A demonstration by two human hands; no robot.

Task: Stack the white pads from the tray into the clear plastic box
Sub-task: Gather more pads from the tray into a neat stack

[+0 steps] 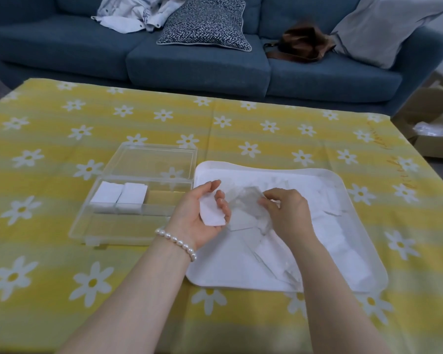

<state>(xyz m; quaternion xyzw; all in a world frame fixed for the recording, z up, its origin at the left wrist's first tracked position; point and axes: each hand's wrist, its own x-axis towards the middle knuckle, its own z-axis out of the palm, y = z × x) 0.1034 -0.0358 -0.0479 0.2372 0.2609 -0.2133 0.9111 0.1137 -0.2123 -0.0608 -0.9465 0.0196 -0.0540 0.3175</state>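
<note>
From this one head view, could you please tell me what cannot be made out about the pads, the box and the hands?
- Loose pads in the tray: white on white and blurred, so no count.
- Pad stacks in the clear plastic box: the layers are too fine to count.
- Right hand: its curled fingers hide what they pinch beside the clear wrapper.
- Left hand: it partly covers the pad it holds.
</note>
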